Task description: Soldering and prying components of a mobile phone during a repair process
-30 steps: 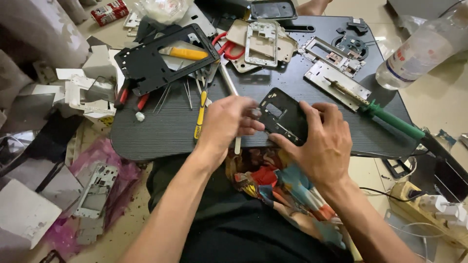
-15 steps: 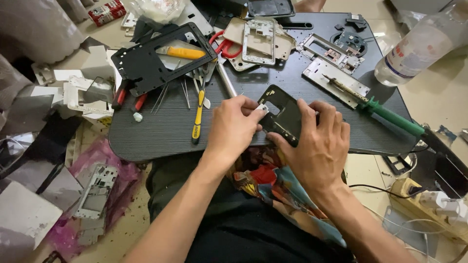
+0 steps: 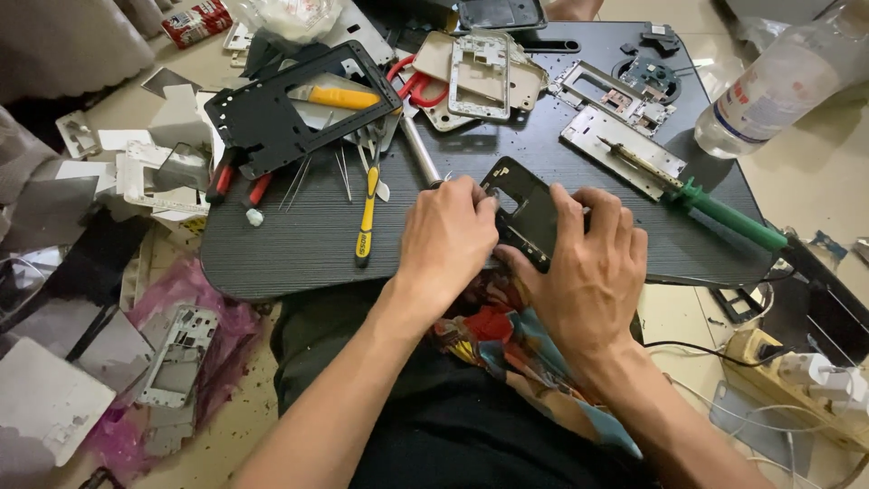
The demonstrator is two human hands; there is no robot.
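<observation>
Both hands hold a black phone frame (image 3: 525, 213) at the near edge of a dark ribbed work board (image 3: 299, 240). My left hand (image 3: 445, 240) pinches its left side, fingers curled over the top corner. My right hand (image 3: 590, 272) wraps its right and lower edge, thumb under the frame. Whether a small tool sits in my left fingers is hidden. A yellow-handled tool (image 3: 366, 217) lies just left of my left hand.
A green-handled screwdriver (image 3: 715, 213) and a metal plate (image 3: 620, 149) lie right. A black frame (image 3: 299, 109), tweezers, red-handled tools (image 3: 237, 186) and more phone frames (image 3: 480, 63) lie behind. A plastic bottle (image 3: 774, 86) is far right; a power strip (image 3: 797, 376) and scrap parts sit on the floor.
The phone frame has come slightly toward the board's near edge. My left hand has closed in over its left corner, and my right hand has wrapped further around it.
</observation>
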